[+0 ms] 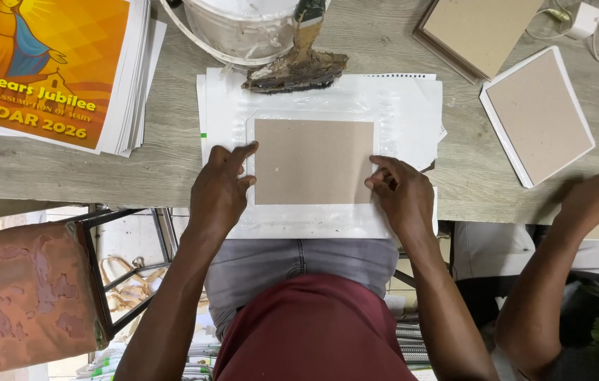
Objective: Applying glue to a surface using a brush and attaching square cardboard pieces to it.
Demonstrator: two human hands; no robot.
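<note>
Item: brown cardboard rectangle (313,161), lying flat at the centre of a white, glue-wet paper sheet (412,99) near the front edge of the grey wood-grain surface (172,162); the sheet's margins show on all four sides, apparently left for folding over. Left hand (220,190): fingers spread, pressing flat at the card's left edge. Right hand (402,192): fingers bent, fingertips pressing the card's right edge; neither hand grips anything, both seemingly steadying the card on the glue. Behind the sheet: white bucket (243,28) with a crusted glue brush (299,63) resting against it. Back left corner: stack of printed calendars (52,70). Right side: two covered boards (538,116). Front right edge: another person's hand (596,201).
</note>
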